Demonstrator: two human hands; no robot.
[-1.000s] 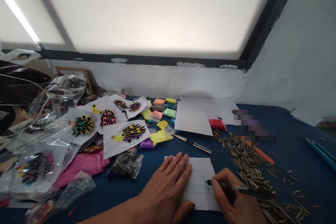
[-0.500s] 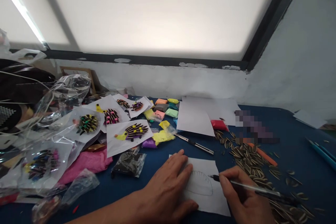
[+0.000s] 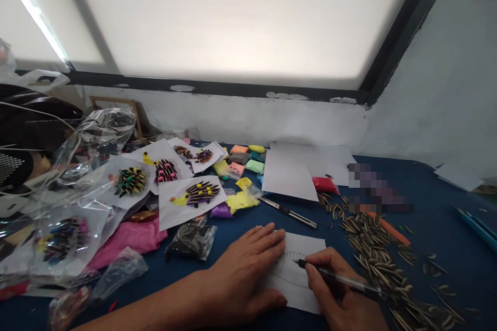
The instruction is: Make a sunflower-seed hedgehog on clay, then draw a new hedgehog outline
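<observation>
My left hand (image 3: 248,269) lies flat on the left part of a small white sheet of paper (image 3: 306,297), its fingers stretched out. On that sheet is a thin pencil-like outline with a curved top and short strokes along it; my hands cover part of it. My right hand (image 3: 337,289) grips a black pen with a clear barrel (image 3: 349,283), its tip on or just above the drawing. To the right of that hand spreads a heap of striped sunflower seeds (image 3: 373,248). A utility knife (image 3: 289,212) lies behind the paper.
Several sheets with seed-and-clay hedgehogs (image 3: 200,194) lie at left. Clay packets (image 3: 254,166) and blank white paper (image 3: 289,170) sit toward the wall. A black clay bag (image 3: 192,240) is near my left forearm. An orange strip (image 3: 394,231) lies by the seeds; teal scissors-like handles (image 3: 476,227) are at far right.
My right hand and the pen have moved left along the drawing, closer to my left hand. The paper has turned slightly and my left hand has shifted a little left.
</observation>
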